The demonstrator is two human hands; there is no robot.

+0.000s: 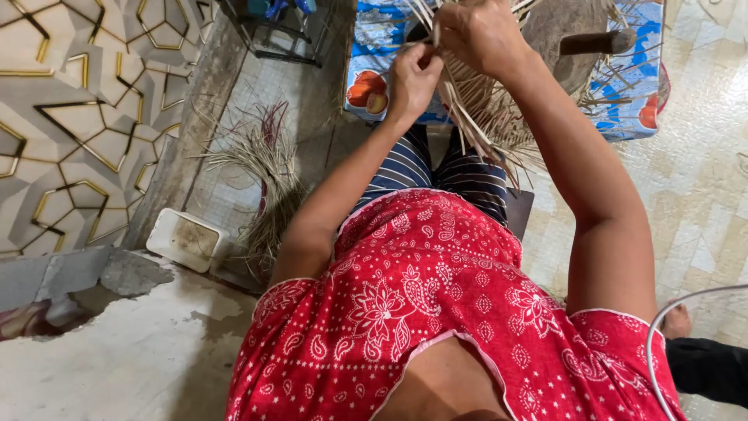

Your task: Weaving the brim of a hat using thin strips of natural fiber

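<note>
Strips: pale reed strips [475,117] fan out at twelve o'clock, above the striped lap.
Left hand [413,78]: pinching one strip.
Right hand [479,35]: apparently clutching the bunch, fingers partly hidden.
Loose bundle [265,168]: floor, ten o'clock.

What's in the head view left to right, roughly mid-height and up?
Patterned wall panel → white tray → loose bundle of dried strips → left hand → right hand, both pinching pale weaving strips → dark handle on the blue printed mat.
</note>
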